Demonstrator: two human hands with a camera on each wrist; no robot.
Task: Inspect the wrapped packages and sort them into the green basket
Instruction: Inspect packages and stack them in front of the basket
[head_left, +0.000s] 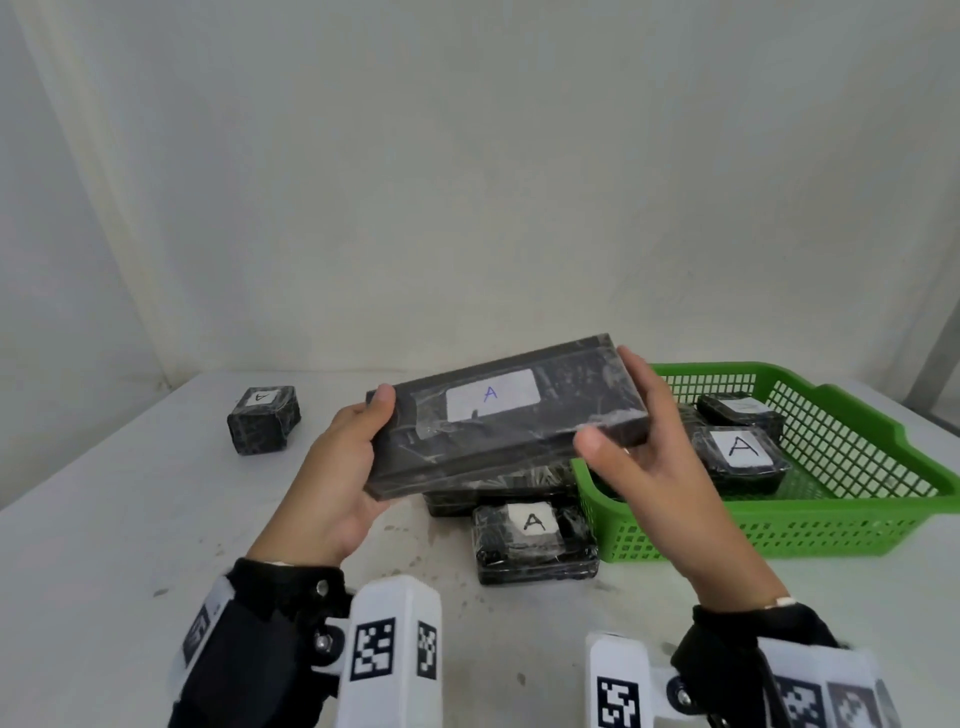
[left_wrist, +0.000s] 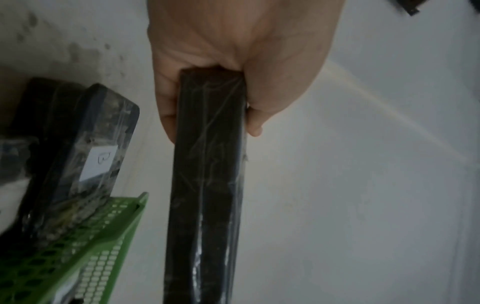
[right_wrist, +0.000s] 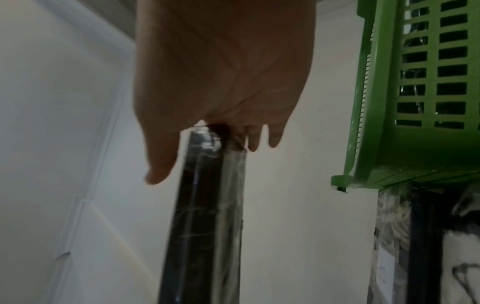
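Head view: you have the long wrapped package (head_left: 506, 415) lifted off the tabletop (head_left: 130, 519), just left of the green basket (head_left: 852, 525), label "A" turned up toward you. Your left hand (head_left: 337, 478) grips its left end, thumb on top; your right hand (head_left: 654, 457) clasps the right end, fingers (head_left: 636, 371) wrapped round the far edge. This looks like the inspection step. Next, carry it right over the basket's near rim and lower it beside the two packages (head_left: 737, 452) already inside.
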